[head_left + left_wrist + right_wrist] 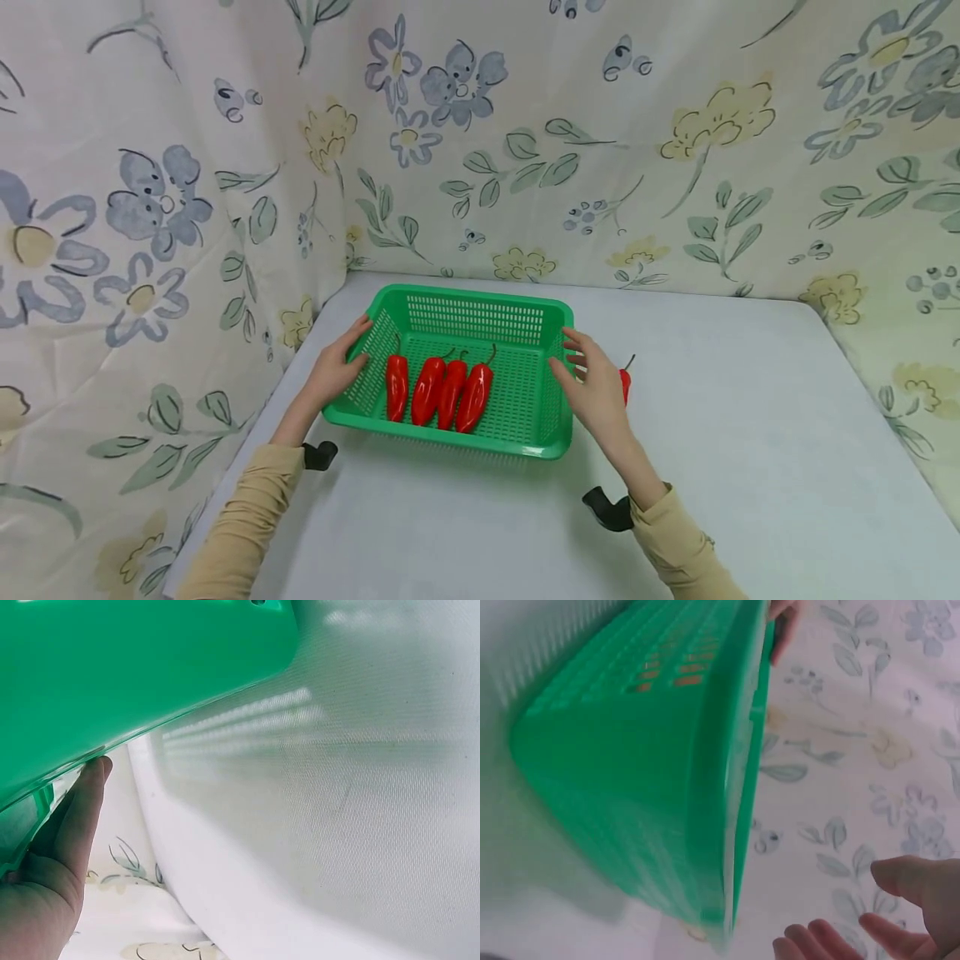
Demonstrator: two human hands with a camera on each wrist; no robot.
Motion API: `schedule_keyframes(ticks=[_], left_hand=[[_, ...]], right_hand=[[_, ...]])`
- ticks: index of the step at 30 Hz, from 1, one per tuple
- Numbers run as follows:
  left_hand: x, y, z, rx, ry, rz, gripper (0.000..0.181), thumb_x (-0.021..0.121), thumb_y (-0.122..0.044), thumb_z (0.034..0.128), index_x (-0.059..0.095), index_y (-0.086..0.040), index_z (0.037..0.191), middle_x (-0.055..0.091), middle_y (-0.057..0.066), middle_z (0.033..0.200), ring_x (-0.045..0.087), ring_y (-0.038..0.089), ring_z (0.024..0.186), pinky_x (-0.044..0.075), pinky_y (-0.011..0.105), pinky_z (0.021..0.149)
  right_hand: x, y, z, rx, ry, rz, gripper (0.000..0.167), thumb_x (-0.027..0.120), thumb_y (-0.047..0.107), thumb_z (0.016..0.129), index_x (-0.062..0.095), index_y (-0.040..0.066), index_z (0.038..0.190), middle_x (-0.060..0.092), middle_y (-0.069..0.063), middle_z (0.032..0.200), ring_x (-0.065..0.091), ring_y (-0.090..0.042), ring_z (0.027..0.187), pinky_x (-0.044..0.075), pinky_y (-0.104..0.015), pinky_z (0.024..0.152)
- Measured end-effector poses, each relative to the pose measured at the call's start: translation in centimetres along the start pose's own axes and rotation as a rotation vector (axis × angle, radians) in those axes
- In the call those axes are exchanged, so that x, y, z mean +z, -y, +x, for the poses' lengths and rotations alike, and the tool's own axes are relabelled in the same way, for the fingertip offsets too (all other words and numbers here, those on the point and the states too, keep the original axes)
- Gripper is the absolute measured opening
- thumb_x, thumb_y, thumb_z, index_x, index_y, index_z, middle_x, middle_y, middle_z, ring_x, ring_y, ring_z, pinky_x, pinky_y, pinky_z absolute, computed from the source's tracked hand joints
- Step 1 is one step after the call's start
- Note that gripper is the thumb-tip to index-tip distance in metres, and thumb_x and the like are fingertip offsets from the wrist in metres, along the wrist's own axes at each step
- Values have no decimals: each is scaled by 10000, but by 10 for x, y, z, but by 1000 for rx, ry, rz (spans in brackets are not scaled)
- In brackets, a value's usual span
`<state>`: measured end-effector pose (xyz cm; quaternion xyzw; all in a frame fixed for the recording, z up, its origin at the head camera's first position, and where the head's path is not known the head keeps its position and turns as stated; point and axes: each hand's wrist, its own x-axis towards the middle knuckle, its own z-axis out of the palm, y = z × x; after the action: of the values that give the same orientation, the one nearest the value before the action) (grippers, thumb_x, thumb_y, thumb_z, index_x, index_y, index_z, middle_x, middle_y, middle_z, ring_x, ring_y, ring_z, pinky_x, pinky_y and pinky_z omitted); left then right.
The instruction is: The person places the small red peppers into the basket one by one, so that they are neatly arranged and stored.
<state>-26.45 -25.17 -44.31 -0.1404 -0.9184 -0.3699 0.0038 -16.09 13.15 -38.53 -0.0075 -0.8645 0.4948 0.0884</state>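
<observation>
A green plastic basket (480, 442) with slotted sides holds several glossy red chili peppers (427, 390) with dark stems, grouped toward its left. My left hand (337, 367) is at the basket's left rim, its thumb reaching over the inside. In the left wrist view, the straight fingers (88, 806) touch the basket's edge. My right hand (596, 383) is beside the right rim, with thumb and fingers spread. A gap separates that hand (900, 915) from the basket (652, 765) in the right wrist view. Another red pepper (626, 383) lies just beyond it, partly hidden by the hand.
The basket is over a white table (750, 433). A floral cloth (525, 192) hangs behind the table and along its left side. Black straps (609, 510) show at both wrists below tan sleeves (678, 542).
</observation>
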Motion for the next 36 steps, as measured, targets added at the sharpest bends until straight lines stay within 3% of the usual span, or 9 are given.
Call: schedule_keyframes(ticks=[4,10,17,22,32,36], left_hand=[[1,1,0,-3,-1,7,583,510,-28,929,333,-103,1479,217,27,1586,229,332,1442,240,539,1150],[0,1,1,-12,3,5,584,505,-33,932,326,-109,1483,210,20,1588,217,323,1448,237,540,1151],[0,2,2,-8,6,4,584,508,-33,933,324,-105,1483,208,23,1588,215,327,1448,234,539,1152],[1,1,2,-1,1,2,585,509,-26,929,329,-101,1480,216,26,1586,226,331,1443,242,538,1149],[1,3,0,8,0,11,585,506,-33,933,323,-105,1484,211,26,1588,225,347,1439,243,555,1142],[2,2,0,4,-6,0,580,508,-35,931,333,-106,1479,216,25,1587,219,338,1443,239,551,1146]], right_hand=[[-19,-10,2,21,-51,-29,495,560,184,945,424,82,1410,532,-207,1323,554,-379,1182,478,-501,982],[-42,-35,10,120,-133,-132,497,525,190,951,412,58,1417,541,-241,1311,566,-412,1151,505,-524,927],[-58,-60,18,208,-144,-233,509,503,202,954,398,8,1413,528,-303,1300,555,-465,1141,532,-568,827],[-60,-71,22,230,-104,-264,514,496,213,955,397,-10,1408,516,-326,1298,550,-476,1133,541,-555,819],[-48,-99,29,281,118,-367,527,485,210,937,392,-43,1390,468,-366,1314,501,-490,1146,559,-491,779],[-43,-105,31,292,160,-393,531,509,192,917,408,-70,1368,459,-365,1319,488,-490,1137,557,-502,806]])
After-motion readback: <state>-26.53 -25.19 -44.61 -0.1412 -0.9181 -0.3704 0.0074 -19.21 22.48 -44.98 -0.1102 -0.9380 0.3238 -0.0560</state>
